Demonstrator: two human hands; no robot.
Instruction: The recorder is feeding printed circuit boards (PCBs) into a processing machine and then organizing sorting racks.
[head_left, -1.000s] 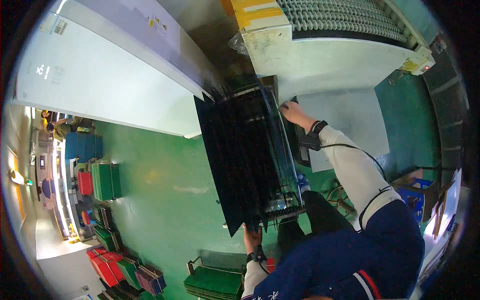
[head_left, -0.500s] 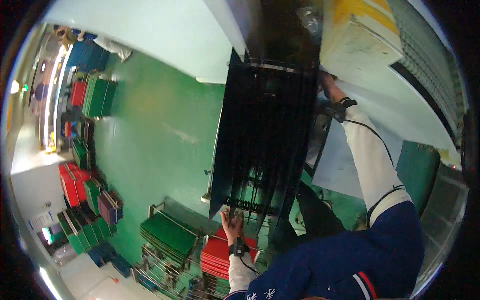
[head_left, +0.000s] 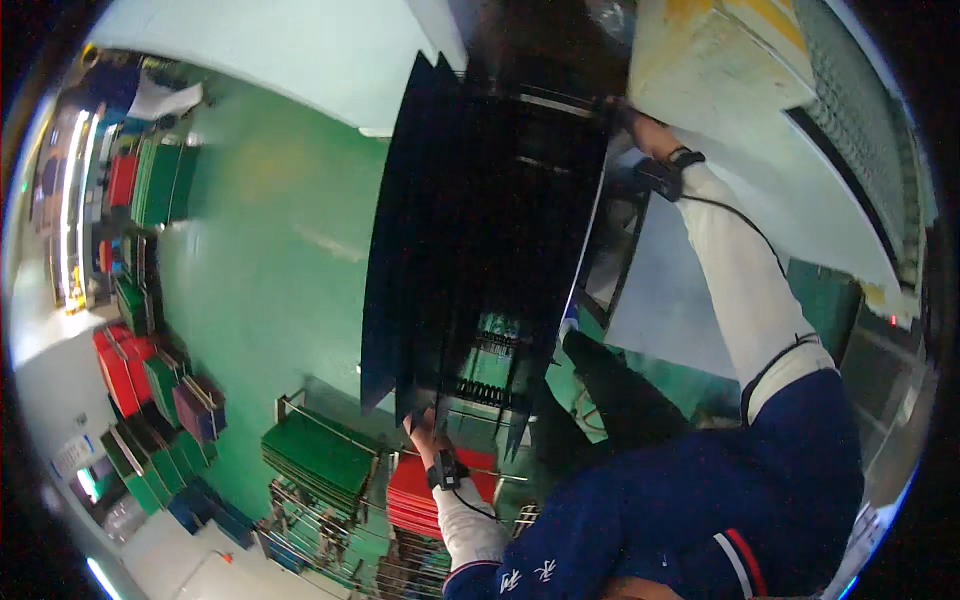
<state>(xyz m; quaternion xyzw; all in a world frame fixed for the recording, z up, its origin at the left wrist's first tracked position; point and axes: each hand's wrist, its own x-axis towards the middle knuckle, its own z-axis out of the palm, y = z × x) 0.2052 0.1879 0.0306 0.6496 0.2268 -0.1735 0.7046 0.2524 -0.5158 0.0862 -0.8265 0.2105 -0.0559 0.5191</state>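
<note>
A tall set of black sheets [head_left: 490, 220] stands in a rack in front of me, with several sheets fanned out at its left side. My left hand [head_left: 426, 436] is at the lower left corner of the sheets, and its fingertips pass behind their dark edge, so their grip is hidden. At the far right end of the set my right hand [head_left: 651, 138] reaches in, its fingers bent around something dark. Coil-like spring bars [head_left: 484, 392] of the rack show between the sheets at the near end.
Stacks of green sheets [head_left: 320, 455] and red sheets [head_left: 430, 490] sit in metal racks at the lower left. More green, red and purple stacks line the left side. A pale machine housing [head_left: 740, 70] stands at the right, with a white panel [head_left: 670, 300] below it.
The black sheets have shifted left and their left side has fanned wider. My left hand has moved left to their corner, its fingers now partly covered. My right hand has moved slightly farther away.
</note>
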